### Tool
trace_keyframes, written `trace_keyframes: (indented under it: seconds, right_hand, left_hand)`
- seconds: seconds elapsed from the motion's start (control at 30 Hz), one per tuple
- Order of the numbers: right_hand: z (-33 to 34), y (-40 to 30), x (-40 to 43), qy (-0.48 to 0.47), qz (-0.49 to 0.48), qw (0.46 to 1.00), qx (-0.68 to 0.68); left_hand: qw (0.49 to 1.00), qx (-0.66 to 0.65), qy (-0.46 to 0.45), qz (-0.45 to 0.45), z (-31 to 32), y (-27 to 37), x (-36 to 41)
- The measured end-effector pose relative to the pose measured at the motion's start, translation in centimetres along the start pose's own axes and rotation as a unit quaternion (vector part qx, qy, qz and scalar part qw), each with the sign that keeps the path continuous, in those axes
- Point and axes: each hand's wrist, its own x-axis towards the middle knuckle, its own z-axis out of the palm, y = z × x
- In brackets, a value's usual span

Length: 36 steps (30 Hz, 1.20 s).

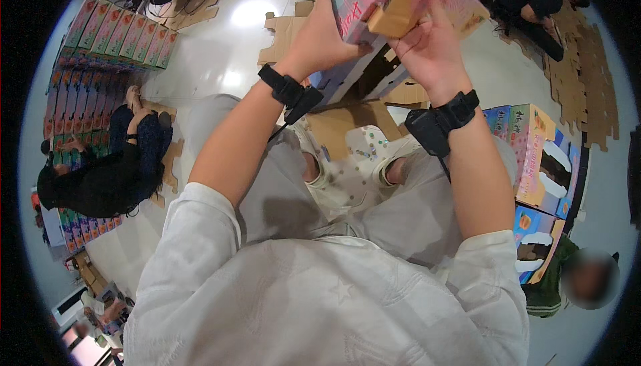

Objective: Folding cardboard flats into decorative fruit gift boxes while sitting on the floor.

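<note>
At the top of the view, my left hand (325, 40) grips the side of a printed cardboard carton (350, 23) in pink and lilac with a fruit picture. My right hand (433, 55) holds the carton's right part, its fingers against a tan cardboard face (400, 8) that is blurred. Whether this face is a flap or a second carton, I cannot tell. Below my hands, lilac panels (340, 80) border a dark opening. Brown cardboard (340, 131) lies under them, between my feet. Each wrist carries a black strapped device.
Rows of printed cartons (120, 33) stand at the left, where a person in black (100, 171) sits. More cartons (531, 161) with cut-outs are stacked by my right knee. Flattened brown cardboard (576, 80) covers floor at the right. Other people sit at top right and lower right.
</note>
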Motion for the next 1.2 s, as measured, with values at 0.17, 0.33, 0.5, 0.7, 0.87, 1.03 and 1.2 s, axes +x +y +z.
trace_keyframes:
  seconds: [0.17,0.33,0.5,0.7,0.87,1.03,1.2]
  right_hand:
    - [0.8,0.4,0.3,0.038,-0.018,0.998,-0.046]
    - [2.0,0.6,0.2,0.048,-0.043,0.995,-0.072]
    - [1.7,0.5,-0.2,0.097,-0.024,0.984,-0.146]
    - [0.1,0.5,-0.3,-0.012,0.023,0.987,-0.158]
    - [-0.9,-2.5,-1.4,0.041,-0.09,0.992,0.083]
    - [-0.9,-4.4,-1.9,0.039,-0.121,0.979,0.159]
    - [-0.3,-6.7,-2.7,-0.005,-0.161,0.984,0.077]
  left_hand:
    - [0.998,0.049,0.001,0.033,0.0,-1.3,0.2]
    - [0.998,0.054,0.013,0.023,-0.1,-1.4,0.4]
    - [0.999,0.044,0.028,0.009,-1.7,-2.2,1.1]
    - [0.999,-0.02,0.015,-0.036,-3.5,-2.2,1.3]
    - [0.945,-0.294,-0.034,-0.14,-6.0,-2.2,0.7]
    - [0.953,-0.263,-0.094,-0.115,-5.8,-3.6,-0.6]
    - [0.891,-0.422,-0.092,-0.141,-5.2,-5.0,-0.3]
